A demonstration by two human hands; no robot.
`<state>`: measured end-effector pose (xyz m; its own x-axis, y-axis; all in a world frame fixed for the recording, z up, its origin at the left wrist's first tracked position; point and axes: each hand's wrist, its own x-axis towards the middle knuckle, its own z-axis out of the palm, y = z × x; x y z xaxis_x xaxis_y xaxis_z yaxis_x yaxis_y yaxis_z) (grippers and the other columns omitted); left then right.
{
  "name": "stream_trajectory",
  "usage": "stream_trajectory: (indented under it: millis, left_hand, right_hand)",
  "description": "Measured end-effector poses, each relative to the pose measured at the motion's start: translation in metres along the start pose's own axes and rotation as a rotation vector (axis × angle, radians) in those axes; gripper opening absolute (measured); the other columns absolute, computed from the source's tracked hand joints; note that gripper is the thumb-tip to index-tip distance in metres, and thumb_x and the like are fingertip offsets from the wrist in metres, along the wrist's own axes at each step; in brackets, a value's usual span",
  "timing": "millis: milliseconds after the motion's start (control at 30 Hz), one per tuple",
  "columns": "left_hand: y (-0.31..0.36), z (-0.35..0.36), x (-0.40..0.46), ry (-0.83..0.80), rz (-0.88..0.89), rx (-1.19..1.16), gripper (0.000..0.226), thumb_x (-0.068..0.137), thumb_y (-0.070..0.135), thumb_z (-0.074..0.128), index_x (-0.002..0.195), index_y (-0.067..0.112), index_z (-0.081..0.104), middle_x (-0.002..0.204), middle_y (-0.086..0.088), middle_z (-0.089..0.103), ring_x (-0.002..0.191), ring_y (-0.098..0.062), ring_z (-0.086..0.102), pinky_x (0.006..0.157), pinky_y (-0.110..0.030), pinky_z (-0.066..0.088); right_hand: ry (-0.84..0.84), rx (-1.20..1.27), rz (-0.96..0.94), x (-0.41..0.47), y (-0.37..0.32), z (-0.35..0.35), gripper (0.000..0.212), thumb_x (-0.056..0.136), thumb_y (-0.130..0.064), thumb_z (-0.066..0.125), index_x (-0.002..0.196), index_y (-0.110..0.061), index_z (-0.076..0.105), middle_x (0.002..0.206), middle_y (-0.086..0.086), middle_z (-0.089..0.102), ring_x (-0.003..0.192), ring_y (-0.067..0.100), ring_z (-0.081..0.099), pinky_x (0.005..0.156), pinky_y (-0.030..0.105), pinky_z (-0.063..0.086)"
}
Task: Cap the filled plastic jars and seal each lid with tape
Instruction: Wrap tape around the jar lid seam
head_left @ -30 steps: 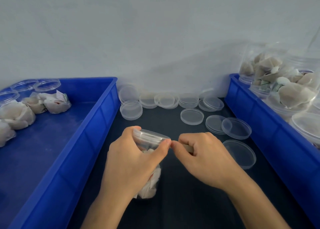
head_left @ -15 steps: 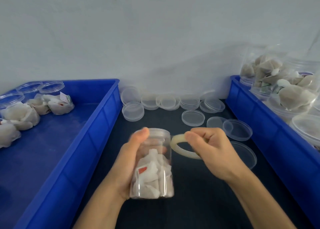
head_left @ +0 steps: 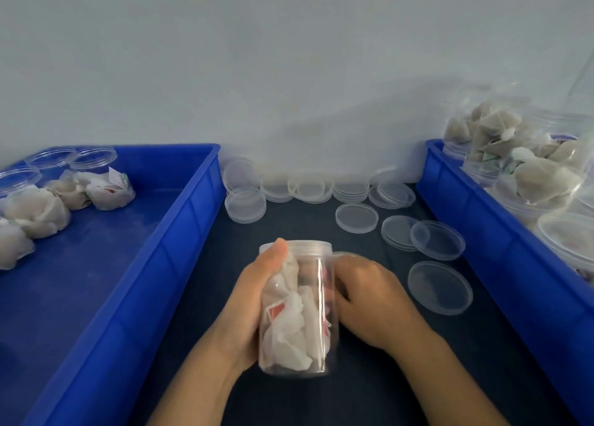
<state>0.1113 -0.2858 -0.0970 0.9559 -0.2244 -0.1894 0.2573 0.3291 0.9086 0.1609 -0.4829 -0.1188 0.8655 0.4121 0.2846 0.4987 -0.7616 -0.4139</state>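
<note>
My left hand [head_left: 254, 300] grips a clear plastic jar [head_left: 299, 313] stuffed with white sachets. I hold it upright, tilted slightly, over the dark table. A clear lid [head_left: 305, 247] sits on its mouth, with my thumb pressed against the lid's edge. My right hand [head_left: 369, 297] is curled close against the jar's right side, partly behind it. Only a pale arc of the tape roll [head_left: 348, 254] shows above its knuckles.
Several loose clear lids [head_left: 356, 217] lie scattered and stacked on the table behind and to the right. A blue bin [head_left: 180, 242] on the left holds open jars and sachets. Another blue bin [head_left: 482, 232] on the right holds filled jars [head_left: 488, 142].
The jar has been raised and turned upright in my left hand. My right hand with the tape roll has moved from beside the lid down against the jar's right side.
</note>
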Motion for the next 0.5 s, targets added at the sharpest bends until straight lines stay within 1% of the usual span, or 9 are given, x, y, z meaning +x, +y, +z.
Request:
stream_trajectory:
  millis: [67, 133, 167, 233, 333, 367, 400, 433, 500]
  left_hand:
    - [-0.001, 0.005, 0.001, 0.045, 0.043, 0.048, 0.086, 0.051, 0.08, 0.09, 0.103, 0.012, 0.083, 0.1, -0.023, 0.075, 0.087, -0.031, 0.075, 0.079, -0.046, 0.064]
    - [-0.002, 0.008, 0.002, 0.099, 0.09, 0.089, 0.098, 0.052, 0.079, 0.089, 0.111, 0.002, 0.073, 0.109, -0.035, 0.07, 0.093, -0.037, 0.073, 0.084, -0.051, 0.063]
    - [-0.002, 0.01, 0.002, 0.125, 0.123, 0.107, 0.101, 0.055, 0.079, 0.088, 0.113, -0.001, 0.069, 0.114, -0.039, 0.066, 0.095, -0.039, 0.071, 0.087, -0.054, 0.062]
    - [-0.001, 0.011, 0.002, 0.171, 0.195, 0.142, 0.096, 0.064, 0.077, 0.084, 0.115, -0.003, 0.066, 0.115, -0.039, 0.065, 0.099, -0.039, 0.072, 0.094, -0.058, 0.059]
    - [-0.002, 0.01, 0.002, 0.232, 0.225, 0.133, 0.091, 0.076, 0.072, 0.072, 0.121, -0.006, 0.063, 0.113, -0.034, 0.068, 0.107, -0.044, 0.071, 0.102, -0.063, 0.056]
    - [-0.003, 0.009, 0.003, 0.25, 0.24, 0.141, 0.088, 0.078, 0.071, 0.071, 0.12, -0.006, 0.061, 0.11, -0.033, 0.066, 0.105, -0.044, 0.07, 0.102, -0.061, 0.056]
    - [-0.004, 0.008, 0.004, 0.273, 0.26, 0.155, 0.081, 0.08, 0.07, 0.07, 0.119, -0.001, 0.063, 0.107, -0.026, 0.068, 0.102, -0.041, 0.071, 0.099, -0.057, 0.058]
    - [-0.005, 0.007, 0.005, 0.297, 0.278, 0.168, 0.072, 0.08, 0.068, 0.069, 0.119, 0.008, 0.066, 0.107, -0.018, 0.072, 0.102, -0.037, 0.073, 0.095, -0.052, 0.061]
    - [-0.006, 0.007, 0.006, 0.329, 0.301, 0.193, 0.064, 0.078, 0.069, 0.068, 0.122, 0.023, 0.067, 0.106, 0.0, 0.076, 0.102, -0.024, 0.077, 0.082, -0.035, 0.064]
  right_hand:
    - [-0.031, 0.002, -0.043, 0.002, 0.001, 0.005, 0.023, 0.094, -0.034, 0.059, 0.077, -0.019, 0.061, 0.087, -0.007, 0.059, 0.082, 0.015, 0.055, 0.071, 0.036, 0.05]
    - [-0.029, 0.0, -0.046, 0.003, 0.003, 0.01, 0.023, 0.094, -0.036, 0.066, 0.078, -0.019, 0.064, 0.088, -0.008, 0.058, 0.081, 0.013, 0.056, 0.071, 0.033, 0.05]
    - [-0.018, 0.003, -0.045, 0.003, 0.003, 0.011, 0.024, 0.093, -0.037, 0.068, 0.076, -0.02, 0.062, 0.087, -0.009, 0.057, 0.08, 0.012, 0.055, 0.07, 0.032, 0.05]
    - [0.008, 0.036, -0.054, 0.002, 0.004, 0.013, 0.027, 0.093, -0.036, 0.07, 0.072, -0.022, 0.057, 0.084, -0.011, 0.054, 0.078, 0.012, 0.053, 0.069, 0.033, 0.05]
    - [0.079, 0.063, -0.042, -0.001, 0.003, 0.011, 0.028, 0.094, -0.04, 0.065, 0.069, -0.037, 0.05, 0.081, -0.016, 0.051, 0.081, 0.009, 0.049, 0.069, 0.028, 0.046]
    - [0.135, 0.071, -0.017, 0.0, 0.003, 0.008, 0.023, 0.095, -0.038, 0.064, 0.074, -0.04, 0.056, 0.082, -0.018, 0.051, 0.084, 0.01, 0.049, 0.071, 0.026, 0.044]
    - [0.206, 0.093, 0.024, 0.0, 0.003, 0.005, 0.016, 0.097, -0.033, 0.066, 0.082, -0.038, 0.064, 0.085, -0.019, 0.054, 0.087, 0.009, 0.05, 0.074, 0.024, 0.043]
    - [0.285, 0.141, 0.076, 0.001, 0.003, 0.002, 0.012, 0.099, -0.027, 0.068, 0.088, -0.032, 0.07, 0.087, -0.019, 0.057, 0.089, 0.009, 0.052, 0.075, 0.023, 0.043]
    - [0.439, 0.347, 0.157, 0.002, -0.002, -0.006, 0.014, 0.1, -0.019, 0.068, 0.088, -0.025, 0.07, 0.084, -0.014, 0.063, 0.084, 0.012, 0.06, 0.072, 0.023, 0.047]
